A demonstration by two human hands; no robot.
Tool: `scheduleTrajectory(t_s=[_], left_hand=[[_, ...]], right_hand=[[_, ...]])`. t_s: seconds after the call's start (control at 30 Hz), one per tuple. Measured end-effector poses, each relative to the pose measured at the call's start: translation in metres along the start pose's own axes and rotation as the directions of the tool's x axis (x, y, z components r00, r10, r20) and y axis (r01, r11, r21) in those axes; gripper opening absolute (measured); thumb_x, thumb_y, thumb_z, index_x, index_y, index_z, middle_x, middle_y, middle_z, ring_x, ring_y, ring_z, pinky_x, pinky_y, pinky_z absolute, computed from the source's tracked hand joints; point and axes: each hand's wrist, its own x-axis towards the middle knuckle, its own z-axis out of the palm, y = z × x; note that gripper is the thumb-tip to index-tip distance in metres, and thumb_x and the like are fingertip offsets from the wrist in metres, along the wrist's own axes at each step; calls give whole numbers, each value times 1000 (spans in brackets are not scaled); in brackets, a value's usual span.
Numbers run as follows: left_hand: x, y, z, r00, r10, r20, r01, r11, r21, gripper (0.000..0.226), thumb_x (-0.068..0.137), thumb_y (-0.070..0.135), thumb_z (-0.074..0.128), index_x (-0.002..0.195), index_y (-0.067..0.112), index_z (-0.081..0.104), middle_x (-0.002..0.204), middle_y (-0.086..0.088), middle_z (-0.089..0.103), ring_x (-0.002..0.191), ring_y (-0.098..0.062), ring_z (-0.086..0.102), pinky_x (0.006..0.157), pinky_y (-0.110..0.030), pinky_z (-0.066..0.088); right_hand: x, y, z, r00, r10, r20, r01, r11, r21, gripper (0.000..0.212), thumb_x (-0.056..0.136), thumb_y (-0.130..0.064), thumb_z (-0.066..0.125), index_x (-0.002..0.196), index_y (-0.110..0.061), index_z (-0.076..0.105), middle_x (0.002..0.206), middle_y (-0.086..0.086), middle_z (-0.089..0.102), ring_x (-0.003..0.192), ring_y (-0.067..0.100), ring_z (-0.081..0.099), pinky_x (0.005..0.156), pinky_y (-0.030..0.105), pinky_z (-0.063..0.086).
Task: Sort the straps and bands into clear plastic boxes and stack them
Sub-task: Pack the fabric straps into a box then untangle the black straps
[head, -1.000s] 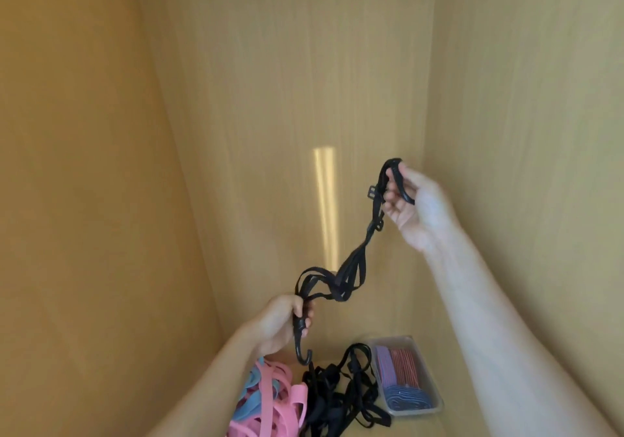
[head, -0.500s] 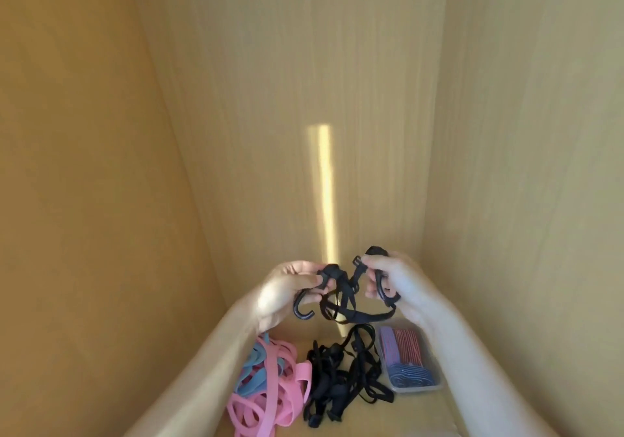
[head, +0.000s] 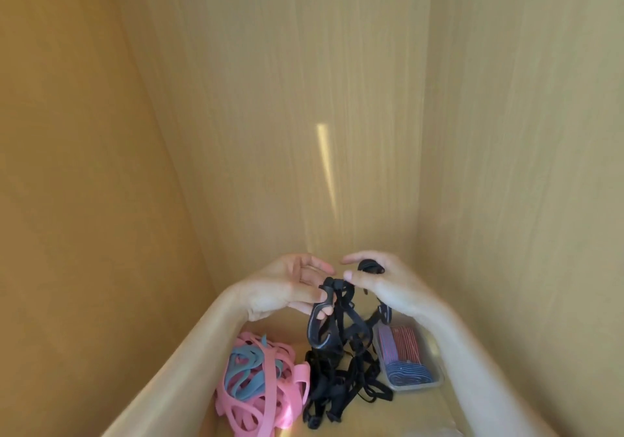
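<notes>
a single head-worn view looks forward and down into a wooden corner [head: 418, 200], close above the shelf floor [head: 422, 413].

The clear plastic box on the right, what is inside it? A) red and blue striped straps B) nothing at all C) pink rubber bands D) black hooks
A: the clear plastic box holds flat red and blue striped straps, while the pink bands lie loose outside it.
</notes>
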Motion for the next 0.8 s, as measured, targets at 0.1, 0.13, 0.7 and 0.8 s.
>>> scheduleTrajectory(t_s=[0.1,0.13,0.7,0.8], left_hand=[[0,7,0,999,-5,32,2,996,89,41,92,-15,57,131,-2,57,116,-29,68,104,-37,68,101,-54,52],[0,9,-1,999,1,43,-5,996,86,40,93,-15,56,131,-3,58,119,-31,66,106,-38,67,102,-54,52],[-3,15,-8,993,94,76,-75,972,-224,46,91,-4,53,137,-11,52,96,-11,65,89,-22,63,92,-48,57],[-1,21,-5,987,151,62,-129,952,-277,48,89,-3,53,136,-14,50,97,-14,67,90,-23,65,90,-45,58]], right_hand=[[-3,-1,0,992,31,120,-29,999,-21,48,81,-44,81,126,-48,63,138,-19,57,130,2,47,103,26,32],[-3,-1,2,985,50,168,-48,999,-19,55,78,-43,84,128,-46,61,139,-18,56,131,3,47,109,29,32],[-3,12,16,978,39,206,-165,750,641,26,79,-16,68,99,1,67,86,22,67,75,33,65,68,39,55],[-5,11,24,970,57,238,-211,687,695,46,77,-31,77,112,-4,66,87,15,70,71,26,65,62,33,53]])
